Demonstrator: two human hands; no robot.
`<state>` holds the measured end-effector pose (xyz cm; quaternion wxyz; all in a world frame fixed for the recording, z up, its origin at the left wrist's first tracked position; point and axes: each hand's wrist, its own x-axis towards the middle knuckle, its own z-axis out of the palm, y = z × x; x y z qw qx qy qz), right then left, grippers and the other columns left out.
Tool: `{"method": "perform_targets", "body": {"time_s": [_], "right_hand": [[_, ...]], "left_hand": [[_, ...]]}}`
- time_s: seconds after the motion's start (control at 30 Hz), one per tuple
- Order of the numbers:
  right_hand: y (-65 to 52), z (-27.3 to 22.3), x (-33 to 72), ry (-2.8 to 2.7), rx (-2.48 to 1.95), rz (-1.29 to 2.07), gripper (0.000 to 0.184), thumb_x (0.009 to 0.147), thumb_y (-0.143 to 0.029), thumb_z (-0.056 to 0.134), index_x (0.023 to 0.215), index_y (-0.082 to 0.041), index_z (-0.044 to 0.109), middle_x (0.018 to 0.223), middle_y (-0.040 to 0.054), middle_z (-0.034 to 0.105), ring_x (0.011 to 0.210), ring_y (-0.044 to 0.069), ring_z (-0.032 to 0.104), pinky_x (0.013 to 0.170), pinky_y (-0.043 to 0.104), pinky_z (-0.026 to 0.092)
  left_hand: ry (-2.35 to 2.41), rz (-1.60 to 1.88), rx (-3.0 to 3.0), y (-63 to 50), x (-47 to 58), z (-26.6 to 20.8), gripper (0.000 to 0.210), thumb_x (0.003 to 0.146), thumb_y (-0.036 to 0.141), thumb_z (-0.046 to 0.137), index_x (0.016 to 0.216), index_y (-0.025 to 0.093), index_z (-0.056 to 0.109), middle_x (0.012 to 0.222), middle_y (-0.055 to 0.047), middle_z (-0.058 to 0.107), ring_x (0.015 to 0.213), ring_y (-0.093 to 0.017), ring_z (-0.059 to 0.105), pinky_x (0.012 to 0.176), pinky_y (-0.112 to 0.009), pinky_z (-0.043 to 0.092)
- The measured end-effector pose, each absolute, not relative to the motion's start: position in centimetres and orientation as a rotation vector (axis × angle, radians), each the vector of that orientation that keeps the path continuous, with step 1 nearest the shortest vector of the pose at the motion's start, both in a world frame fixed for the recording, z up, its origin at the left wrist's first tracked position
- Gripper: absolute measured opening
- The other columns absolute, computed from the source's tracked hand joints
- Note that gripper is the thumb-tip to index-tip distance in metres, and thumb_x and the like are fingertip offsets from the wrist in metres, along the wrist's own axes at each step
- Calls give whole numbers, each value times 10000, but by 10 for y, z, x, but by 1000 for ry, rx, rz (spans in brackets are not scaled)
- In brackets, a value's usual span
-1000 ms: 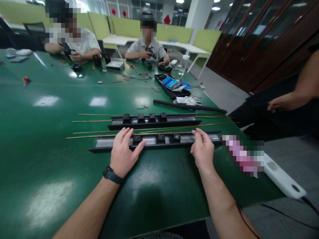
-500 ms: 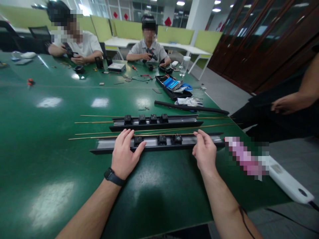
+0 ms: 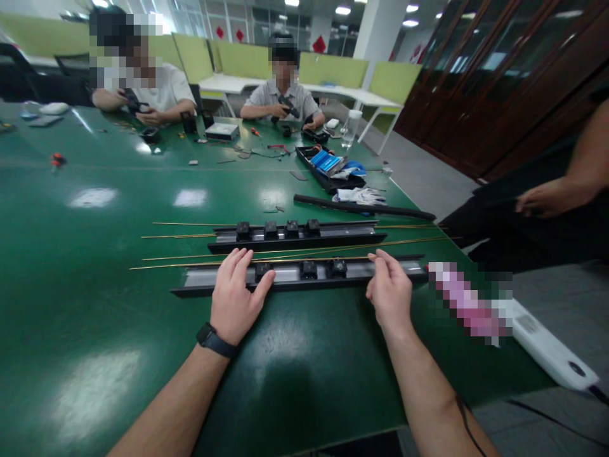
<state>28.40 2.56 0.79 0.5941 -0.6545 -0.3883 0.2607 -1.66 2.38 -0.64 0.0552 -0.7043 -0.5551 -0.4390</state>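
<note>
A black channel (image 3: pixel 285 289) with a pale inner strip lies across the table before me, with several small black blocks (image 3: pixel 309 270) in it. My left hand (image 3: pixel 238 285) lies over its left part, fingers stretched and thumb apart beside the leftmost block. Thumb and fingertips of my right hand (image 3: pixel 390 285) pinch the right end of a thin brass rod (image 3: pixel 323 259) along the channel's far edge. Farther back, a second channel (image 3: pixel 295 242) carries several like blocks (image 3: pixel 271 230). More long brass rods (image 3: pixel 404 241) lie between and through the channels.
Behind the channels lie a black foam strip (image 3: pixel 361 207), white gloves (image 3: pixel 360 195) and a black tray (image 3: pixel 328 181) with blue items. At right, a white power strip (image 3: pixel 547 346) sits near the table edge. Two people work across the table; another person's hand (image 3: pixel 547 198) is at right.
Both hands stay almost where they were, with the rod still pinched on the right. The whole view has shifted very slightly.
</note>
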Motion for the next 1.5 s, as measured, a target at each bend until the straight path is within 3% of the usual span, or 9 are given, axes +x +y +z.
{"method": "perform_targets", "body": {"time_s": [0.73, 1.5], "right_hand": [[25, 7, 285, -928, -1518, 598, 520, 953, -550, 604, 1330, -199, 674, 1352, 139, 712, 380, 35, 498, 329, 216, 359], [24, 12, 281, -967, -1525, 588, 501, 950, -536, 594, 1298, -189, 693, 1308, 137, 729, 384, 36, 498, 339, 220, 357]], "left_hand": [[-1681, -1324, -2177, 21, -15, -1, 557, 980, 475, 630, 1377, 87, 593, 1374, -205, 658, 1394, -333, 556, 1192, -529, 451], [-1677, -1344, -2275, 18, -12, 3, 609, 955, 505, 651, 1435, 144, 552, 1452, -190, 615, 1443, -327, 520, 1214, -533, 433]]}}
